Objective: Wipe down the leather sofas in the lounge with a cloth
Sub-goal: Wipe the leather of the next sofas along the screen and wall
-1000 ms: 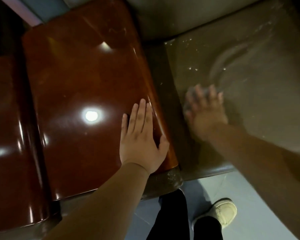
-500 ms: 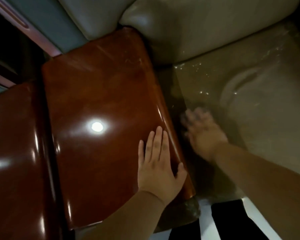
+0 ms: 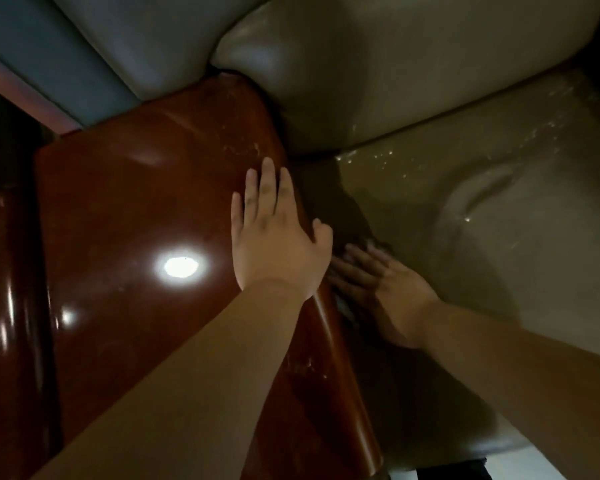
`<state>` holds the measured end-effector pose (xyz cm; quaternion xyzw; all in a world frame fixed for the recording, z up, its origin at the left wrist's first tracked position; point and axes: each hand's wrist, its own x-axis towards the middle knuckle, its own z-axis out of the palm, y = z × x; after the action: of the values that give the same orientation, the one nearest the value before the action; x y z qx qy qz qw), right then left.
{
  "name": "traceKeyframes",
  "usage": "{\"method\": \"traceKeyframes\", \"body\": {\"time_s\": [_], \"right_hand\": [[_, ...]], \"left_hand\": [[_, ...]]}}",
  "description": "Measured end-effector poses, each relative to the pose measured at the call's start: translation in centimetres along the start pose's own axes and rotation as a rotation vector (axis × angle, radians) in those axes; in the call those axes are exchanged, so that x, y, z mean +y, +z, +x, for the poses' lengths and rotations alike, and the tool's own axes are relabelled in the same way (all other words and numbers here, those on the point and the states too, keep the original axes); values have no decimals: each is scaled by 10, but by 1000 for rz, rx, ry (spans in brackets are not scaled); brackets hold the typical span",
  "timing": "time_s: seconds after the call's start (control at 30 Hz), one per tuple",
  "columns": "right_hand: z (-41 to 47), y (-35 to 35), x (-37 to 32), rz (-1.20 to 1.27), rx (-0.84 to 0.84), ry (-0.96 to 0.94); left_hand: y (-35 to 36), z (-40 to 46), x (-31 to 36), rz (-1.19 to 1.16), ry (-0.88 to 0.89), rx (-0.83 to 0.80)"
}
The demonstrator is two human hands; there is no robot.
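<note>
L forearm comes in from bottom-left, R forearm from bottom-right. L hand [image 3: 278,244] lies flat on the glossy red-brown armrest [image 3: 136,209], near its R edge: fingers straight and together, thumb splayed off toward the seat side, holding nothing. Bright round light reflection on the armrest just L of that hand, smaller glints further L on a second red-brown panel [image 3: 7,289] beside it.

R hand [image 3: 378,282] is lower down in the dark gap between the armrest side and the seat cushion [image 3: 499,237], just beside the L hand's thumb base. Fingers extended, pointing up-left, pressed flat toward the armrest side. Something pale shows at the fingertips and under the palm edge, prob the cloth [image 3: 343,308], but too dark/blurred to confirm; can't tell if the fingers pinch it or only press on it.

Seat cushion is olive-tan leather, creased w/ a curved dent mid-R; wet-looking specks glint along its rear edge. Beyond it, the grey-beige back cushion [image 3: 395,64] meets the armrest's far corner. Scuffed pale marks on the armrest near that corner. Far L: a blue-grey cushion [image 3: 94,46], then a pinkish strip at the frame edge. Bottom-R: a sliver of light floor.
</note>
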<state>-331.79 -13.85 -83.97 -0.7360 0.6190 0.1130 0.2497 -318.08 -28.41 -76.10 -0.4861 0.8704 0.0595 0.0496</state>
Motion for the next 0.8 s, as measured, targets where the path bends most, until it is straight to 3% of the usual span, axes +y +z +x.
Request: {"method": "traceKeyframes", "body": {"time_s": [0.07,0.1,0.2,0.27,0.33,0.43,0.5,0.57,0.7,0.77,0.8], "right_hand": [[2,-4,20,-53,35,-90],[8,-7,36,-59,76,-17],[21,-24,84,114,181,458],[28,-32,85,201,192,656],[32,-24,62,130,136,569],[25,-3,24,57,-7,65],[23,-2,36,0,18,-64],[32,-12,60,0,86,66],[52,-38,88,249,205,634],[54,-38,67,256,166,693],[53,-30,51,207,158,603]], "left_hand": [[0,2,0,21,0,-11],[0,2,1,26,-2,-18],[0,0,3,15,-12,-12],[-1,0,3,12,-15,-8],[-2,0,3,10,-12,-10],[-1,-1,2,-1,-12,-3],[2,-1,1,-3,-10,12],[4,-1,0,-8,-11,29],[6,-1,1,-3,-8,46],[5,-2,1,1,-9,26],[5,-1,1,1,-10,18]]}}
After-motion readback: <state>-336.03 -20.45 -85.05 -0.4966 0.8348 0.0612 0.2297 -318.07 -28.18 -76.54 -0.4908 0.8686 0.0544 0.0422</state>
